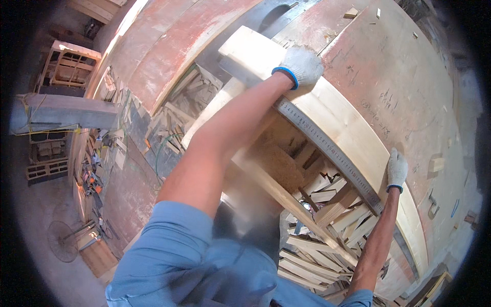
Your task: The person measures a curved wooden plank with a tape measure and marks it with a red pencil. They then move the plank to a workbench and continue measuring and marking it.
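A long pale wooden board (345, 125) runs diagonally over a cavity in the bench, with a metal ruler strip (327, 151) along its near edge. My left hand (299, 66), in a white knit glove with a blue cuff, grips the board near its upper end, its fingertips hidden. Lower right, my gloved right hand (397, 169) holds the same board, fingers curled on it. A short pale block (245, 46) lies at the upper end, and a narrow wooden rail (296, 217) crosses the cavity, partly hidden by my left forearm.
Wood offcuts (327, 261) and sawdust (281, 158) fill the cavity below. Reddish worn panels (388, 77) surround it, with small blocks (436, 163) on the right. At left are a grey beam (66, 110), wooden crates (71, 64), orange-handled tools (91, 187) and a standing fan (62, 238).
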Demonstrator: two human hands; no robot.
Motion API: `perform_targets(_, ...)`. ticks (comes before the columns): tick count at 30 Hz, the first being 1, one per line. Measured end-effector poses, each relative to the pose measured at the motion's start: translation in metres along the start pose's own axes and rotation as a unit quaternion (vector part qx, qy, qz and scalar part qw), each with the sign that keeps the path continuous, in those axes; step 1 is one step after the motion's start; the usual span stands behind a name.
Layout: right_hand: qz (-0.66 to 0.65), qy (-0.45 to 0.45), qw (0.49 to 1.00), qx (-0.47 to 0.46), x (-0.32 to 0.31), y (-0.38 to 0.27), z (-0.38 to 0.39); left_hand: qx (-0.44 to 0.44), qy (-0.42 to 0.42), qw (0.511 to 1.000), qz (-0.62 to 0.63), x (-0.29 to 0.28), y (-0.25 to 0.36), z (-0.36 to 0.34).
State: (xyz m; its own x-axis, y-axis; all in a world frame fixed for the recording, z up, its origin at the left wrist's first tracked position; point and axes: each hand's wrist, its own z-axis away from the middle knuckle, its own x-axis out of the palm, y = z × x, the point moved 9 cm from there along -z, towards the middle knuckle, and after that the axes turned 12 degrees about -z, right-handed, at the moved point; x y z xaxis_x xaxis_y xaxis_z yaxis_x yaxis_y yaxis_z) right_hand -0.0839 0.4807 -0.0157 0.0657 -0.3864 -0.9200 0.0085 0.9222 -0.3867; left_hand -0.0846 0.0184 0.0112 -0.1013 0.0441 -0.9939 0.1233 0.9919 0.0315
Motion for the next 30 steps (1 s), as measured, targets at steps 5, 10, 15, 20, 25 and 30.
perform_targets(5,-0.02,0.022,0.999,-0.034,-0.002,0.006,0.002,-0.009,-0.044,0.999,0.024,-0.01,0.008,-0.006)
perform_targets(10,0.001,0.009,1.0,-0.011,-0.001,-0.002,0.001,-0.04,-0.092,0.994,0.04,0.0,-0.004,-0.01)
perform_targets(15,0.017,0.015,0.999,-0.023,0.002,0.009,-0.004,-0.006,-0.028,0.999,0.031,0.001,0.002,-0.013)
perform_targets(20,0.027,0.022,0.999,-0.007,0.003,0.007,-0.004,-0.013,-0.013,0.998,0.064,-0.009,0.002,-0.01)
perform_targets(25,0.005,0.036,0.999,-0.013,-0.002,-0.009,0.004,0.078,0.105,0.991,0.028,-0.033,0.008,0.02)
perform_targets(30,0.03,0.046,0.998,-0.017,-0.001,0.0,0.007,0.096,0.004,0.995,-0.009,-0.037,0.008,0.093)
